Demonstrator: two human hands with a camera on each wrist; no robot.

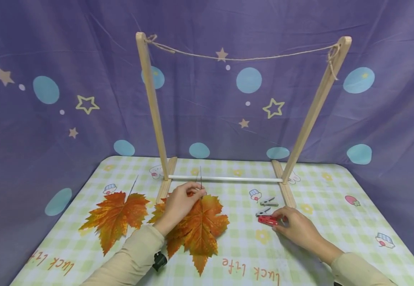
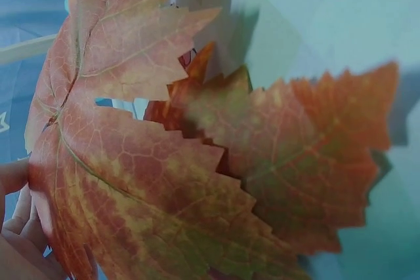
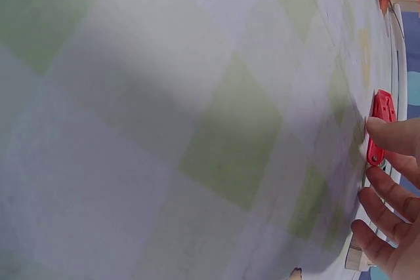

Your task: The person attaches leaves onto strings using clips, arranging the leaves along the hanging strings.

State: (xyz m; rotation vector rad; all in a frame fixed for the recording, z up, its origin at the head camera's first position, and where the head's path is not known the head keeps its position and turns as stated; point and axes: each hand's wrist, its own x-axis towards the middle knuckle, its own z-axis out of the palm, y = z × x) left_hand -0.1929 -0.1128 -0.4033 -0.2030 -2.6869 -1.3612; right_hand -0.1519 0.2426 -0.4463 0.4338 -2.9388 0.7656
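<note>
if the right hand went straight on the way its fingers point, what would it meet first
The red clip, right at the fingertips of the right hand. Past it, the nearer grey clip seems next, though depth is hard to judge there.

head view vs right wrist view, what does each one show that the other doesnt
Only the head view shows the left hand pinching a stem by an orange leaf, the cord strung between two wooden posts, and the printed lettering.

Only the right wrist view shows the right hand with its lower fingers spread apart, and a small round pin at one end of the red clip.

Both show thumb and forefinger at that clip, the checked tablecloth, and orange leaf, just an edge in the wrist view.
</note>
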